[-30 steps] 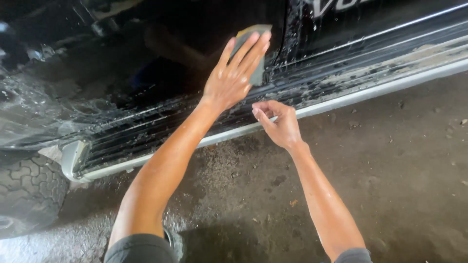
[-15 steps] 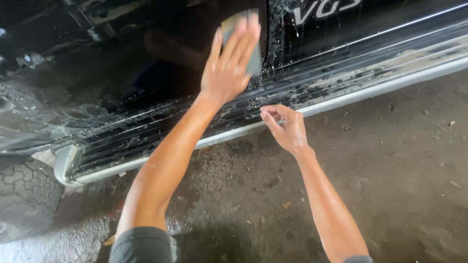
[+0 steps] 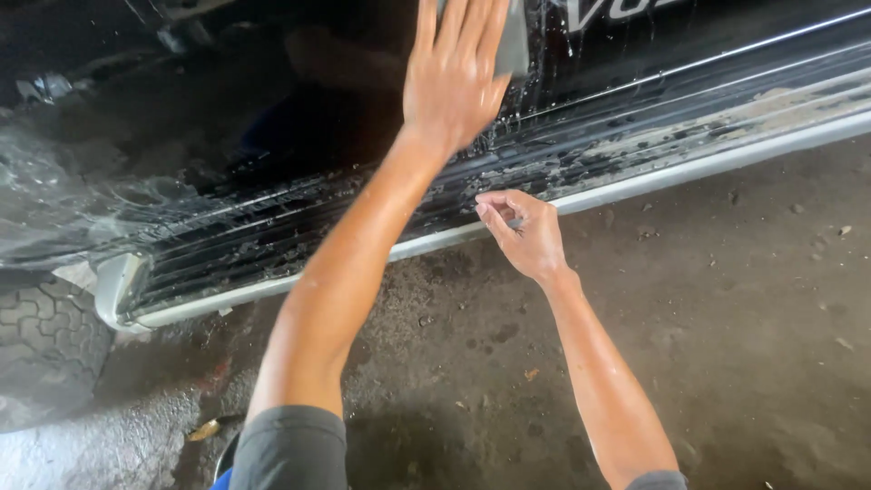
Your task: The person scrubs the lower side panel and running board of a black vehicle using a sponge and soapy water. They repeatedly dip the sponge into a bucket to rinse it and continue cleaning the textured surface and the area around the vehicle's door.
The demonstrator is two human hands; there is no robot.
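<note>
Head cam, looking down at car side. L to R:

Far left, low: tyre (image 3: pixel 41 345), blocky tread, wet, partly cut by frame edge. Just beside it the rounded end of the step (image 3: pixel 227 272), a long ribbed black board w/ pale metal edge, running up and rightward across the view. Ribs wet, suds and dirt streaks, heaviest twd the right end.

Above step: door (image 3: pixel 181 127), glossy black, wet, water sheeting at left, reflections across it.

Centre: my left hand (image 3: pixel 454 77), arm stretched up from bottom of frame, palm flat to the door, fingers long and close together, pressing a sponge (image 3: pixel 517 41) against the panel. Sponge = grey-green pad, only its right edge shows past the fingers, top cut by frame. Drips and foam trail under it on the paint. Forearm wet, shiny.

Just right of centre, lower: my right hand (image 3: pixel 522 231) at the step's pale edge. Fingers curled in, thumb and forefinger tips pinched together on the rim; can't tell if anything is between them.

Right: white lettering on door at top edge, cut off. Below all, floor (image 3: pixel 726 318), dark damp concrete, small debris, a leaf near bottom left.
</note>
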